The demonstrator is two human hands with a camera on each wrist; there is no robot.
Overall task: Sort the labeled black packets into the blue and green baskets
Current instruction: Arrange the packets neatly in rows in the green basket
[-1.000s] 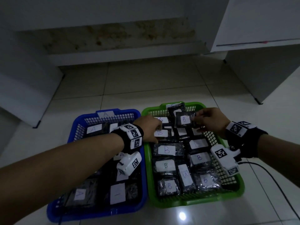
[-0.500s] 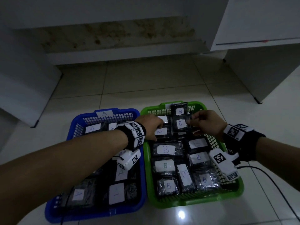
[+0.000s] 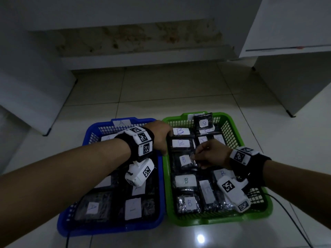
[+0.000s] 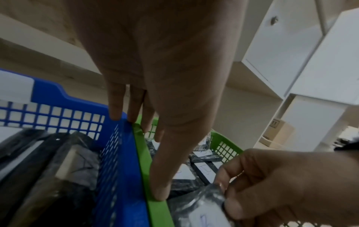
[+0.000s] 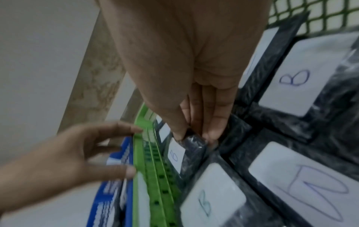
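Observation:
A blue basket (image 3: 111, 228) tagged A holds black packets with A labels. Beside it, a green basket (image 3: 223, 221) is filled with several packets labeled B. My right hand (image 3: 197, 156) pinches the right edge of one B packet (image 3: 184, 160) over the left middle of the green basket. The right wrist view shows thumb and fingers closed on that packet (image 5: 178, 153). My left hand (image 3: 164, 140) lies with straight fingers where the two basket rims meet. Its thumb tip touches the green rim (image 4: 143, 153) in the left wrist view, and it holds nothing.
Both baskets sit side by side on a tiled floor. White cabinets (image 3: 295, 77) stand at the right and a white unit (image 3: 26, 86) at the left. One B packet (image 3: 203, 122) leans upright against the green basket's far wall. A black cable (image 3: 293, 221) trails at the right.
My right hand has carried the B packet from the far end of the green basket toward me and to the left. My left hand has drawn back out of the green basket onto the rims.

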